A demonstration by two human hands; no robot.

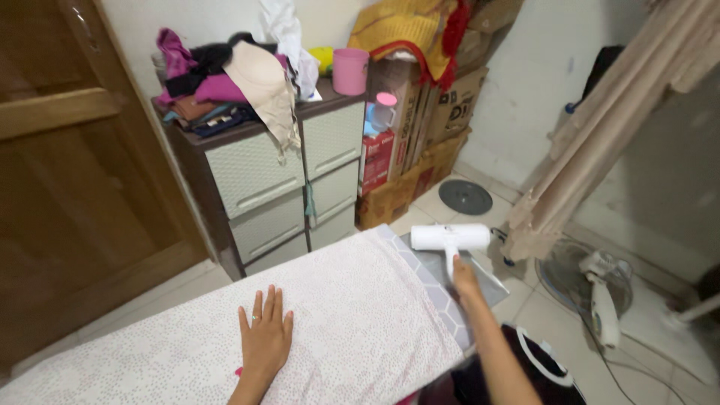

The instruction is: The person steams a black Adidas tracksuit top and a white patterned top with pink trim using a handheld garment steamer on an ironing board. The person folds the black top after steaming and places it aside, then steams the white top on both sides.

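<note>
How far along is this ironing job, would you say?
Done so far: a pale dotted cloth lies spread flat over the ironing board, and the left hand presses flat on it. In hand: the right hand grips the handle of a white handheld steamer at the board's far end, not yet over the cloth. Probably left: passing it over the cloth, and perhaps the heap of clothes on the drawers.

A home laundry corner: an ironing board [315, 315], a drawer unit [277, 180] heaped with clothes [225, 82], stacked cardboard boxes [420, 127], a curtain [600, 135], a floor fan [592, 277].
</note>
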